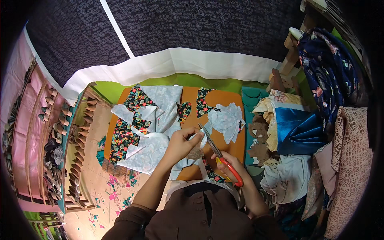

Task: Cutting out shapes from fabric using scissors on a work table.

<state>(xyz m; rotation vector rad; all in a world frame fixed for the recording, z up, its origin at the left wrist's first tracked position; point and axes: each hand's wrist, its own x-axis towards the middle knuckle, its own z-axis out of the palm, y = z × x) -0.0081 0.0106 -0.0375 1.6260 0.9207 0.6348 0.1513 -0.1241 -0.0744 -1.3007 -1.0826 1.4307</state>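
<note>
My left hand [181, 145] is closed in a pinch on a small pale fabric piece [204, 141], over the near middle of the orange-brown table [191, 120]. My right hand [232, 161] grips scissors [214, 148] with red and yellow handles. The blades point away and to the left, right beside the pinched piece; whether they touch it I cannot tell. Under and left of my hands spreads a floral print fabric [124, 140], black with bright flowers, its pale reverse side folded up in places. To the right sits a pile of cut pale pieces [226, 122].
Dark cut scraps [185, 111] rest on the table. Folded fabrics, including a shiny blue one [300, 132], stack up at the right, beside a hanging lace cloth [350, 160]. A rack with rows of small wooden pieces [80, 148] stands left. Colourful snippets [114, 196] litter the floor.
</note>
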